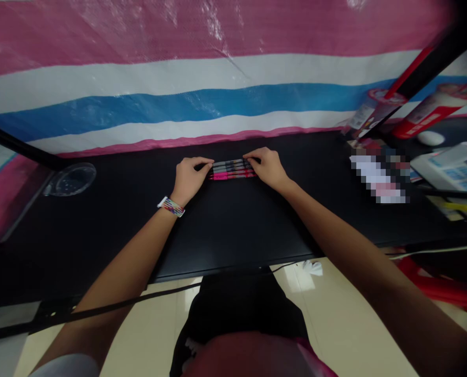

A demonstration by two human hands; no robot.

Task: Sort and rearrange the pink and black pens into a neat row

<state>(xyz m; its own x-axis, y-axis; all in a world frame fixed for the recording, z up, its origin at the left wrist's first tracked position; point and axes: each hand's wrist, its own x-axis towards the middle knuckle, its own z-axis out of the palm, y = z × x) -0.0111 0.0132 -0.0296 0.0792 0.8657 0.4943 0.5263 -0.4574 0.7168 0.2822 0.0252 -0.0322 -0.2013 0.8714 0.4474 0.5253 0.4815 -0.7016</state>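
Several pens (233, 168) lie side by side in a small row on the black table, pointing left to right. The nearest one is bright pink, and those behind it look grey and dark. At the row's left end, my left hand (192, 178) has its thumb and fingers closed on the pen ends; a patterned band circles that wrist. My right hand (270, 167) pinches the opposite end of the row, with its fingertips at the farther pens. The fingers partly cover both ends of the pens.
A round transparent plastic lid or dish (71, 179) rests on the table (233, 225) at the left. Toward the right stand a drink cup with a red straw (375, 112), a red and white cup (430, 112) and a white box (453, 170). Striped sheeting (202, 99) hangs behind.
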